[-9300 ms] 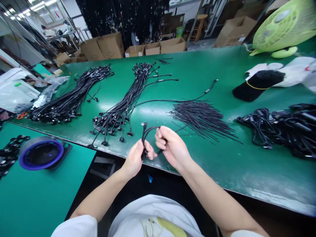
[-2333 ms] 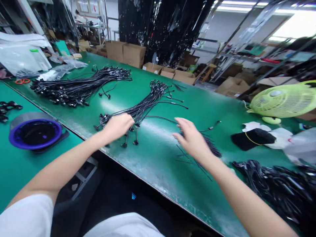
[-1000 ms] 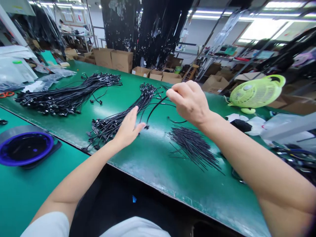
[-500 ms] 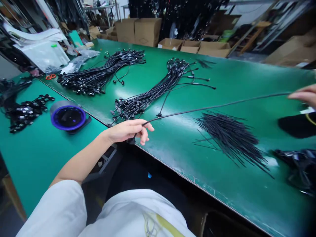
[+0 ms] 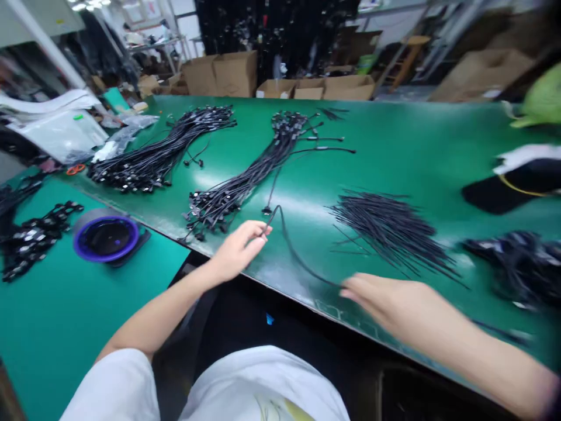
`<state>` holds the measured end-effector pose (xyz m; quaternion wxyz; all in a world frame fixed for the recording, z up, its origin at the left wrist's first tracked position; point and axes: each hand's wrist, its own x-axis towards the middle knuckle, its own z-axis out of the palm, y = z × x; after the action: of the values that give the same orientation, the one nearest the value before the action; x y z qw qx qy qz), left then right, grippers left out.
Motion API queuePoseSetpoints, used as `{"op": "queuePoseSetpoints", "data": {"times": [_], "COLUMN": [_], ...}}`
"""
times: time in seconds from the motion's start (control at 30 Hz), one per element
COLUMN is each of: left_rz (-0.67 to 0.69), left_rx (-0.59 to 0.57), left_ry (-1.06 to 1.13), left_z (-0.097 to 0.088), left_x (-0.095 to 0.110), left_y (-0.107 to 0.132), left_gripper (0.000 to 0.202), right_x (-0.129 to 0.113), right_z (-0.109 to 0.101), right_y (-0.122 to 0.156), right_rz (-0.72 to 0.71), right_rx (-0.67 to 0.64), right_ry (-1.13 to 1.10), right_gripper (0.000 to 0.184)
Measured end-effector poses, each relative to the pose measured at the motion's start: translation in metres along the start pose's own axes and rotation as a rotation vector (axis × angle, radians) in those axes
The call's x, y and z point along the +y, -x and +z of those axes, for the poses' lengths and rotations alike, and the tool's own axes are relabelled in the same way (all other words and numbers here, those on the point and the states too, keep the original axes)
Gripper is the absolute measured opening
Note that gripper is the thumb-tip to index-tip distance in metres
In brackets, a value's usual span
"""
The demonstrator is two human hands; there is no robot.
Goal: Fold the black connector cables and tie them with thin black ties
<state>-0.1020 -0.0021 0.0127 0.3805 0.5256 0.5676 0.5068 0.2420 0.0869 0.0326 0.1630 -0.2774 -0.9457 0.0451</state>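
- the pile of loose black ties (image 5: 390, 228) lies spread on the green counter (image 5: 429, 152).
- the black cable (image 5: 287, 240) bends in an arch between both hands, left of the pile and on its near side.
- the left hand (image 5: 241, 248) is left of the pile, its fingers pinched together on the cable.
- the right hand (image 5: 377, 292) is just on the near side of the pile, its fingers drawn together on the cable; motion blur hides the exact grip.
- a bundle of black cables (image 5: 263, 169) lies left of the pile, and a larger cable bundle (image 5: 166, 152) farther left.
- a yellow-banded black bundle (image 5: 491, 196) is right of the pile and farther back.
- coiled black cables (image 5: 517, 263) heap just right of the pile.
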Motion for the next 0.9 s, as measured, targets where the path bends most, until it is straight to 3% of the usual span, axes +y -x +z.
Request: {"op": "queuePoseSetpoints", "data": {"times": [0.03, 0.1, 0.2, 0.27, 0.37, 0.43, 0.5, 0.6, 0.67, 0.73, 0.83, 0.9], "left_rz": [0.048, 0.077, -0.065, -0.210, -0.324, -0.332, -0.318, -0.289, -0.268, -0.234, -0.126, -0.046], "left_rx": [-0.056, -0.218, -0.391, -0.443, -0.445, -0.337, -0.158, 0.063, 0.101, 0.084, 0.003, -0.142], "left_ry": [-0.079, -0.177, -0.087, 0.153, 0.559, 0.752, 0.897, 0.997, 0.959, 0.813, 0.431, 0.179], "left_z": [0.022, 0.057, 0.071, 0.057, 0.020, -0.004, -0.019, -0.025, -0.019, -0.008, 0.018, 0.036], "left_x": [0.005, 0.013, 0.016, 0.015, 0.016, 0.020, 0.024, 0.024, 0.020, 0.017, 0.015, 0.018], "left_y": [0.004, 0.017, 0.031, 0.032, 0.029, 0.029, 0.031, 0.030, 0.024, 0.019, 0.019, 0.027], "left_gripper": [0.019, 0.021, 0.025, 0.031, 0.032, 0.025, 0.021, 0.025, 0.028, 0.030, 0.031, 0.031], "right_x": [-0.018, -0.047, -0.056, -0.040, -0.002, 0.022, 0.037, 0.037, 0.021, -0.004, -0.043, -0.060], "right_z": [0.008, 0.017, 0.015, 0.012, 0.013, 0.018, 0.025, 0.036, 0.040, 0.039, 0.030, 0.021], "right_y": [-0.005, -0.022, -0.052, -0.060, -0.048, -0.032, -0.018, -0.005, -0.002, -0.003, -0.012, -0.023], "right_rz": [-0.119, -0.180, -0.108, -0.053, 0.045, 0.131, 0.212, 0.177, 0.003, -0.186, -0.323, -0.281], "right_rx": [-0.099, -0.117, -0.042, -0.035, -0.023, -0.009, 0.034, 0.170, 0.236, 0.221, 0.031, -0.104], "right_ry": [0.005, 0.037, 0.034, 0.003, -0.124, -0.210, -0.229, -0.133, -0.014, 0.060, -0.099, -0.323], "right_gripper": [0.045, 0.040, 0.035, 0.035, 0.037, 0.038, 0.040, 0.040, 0.034, 0.028, 0.030, 0.030]}}
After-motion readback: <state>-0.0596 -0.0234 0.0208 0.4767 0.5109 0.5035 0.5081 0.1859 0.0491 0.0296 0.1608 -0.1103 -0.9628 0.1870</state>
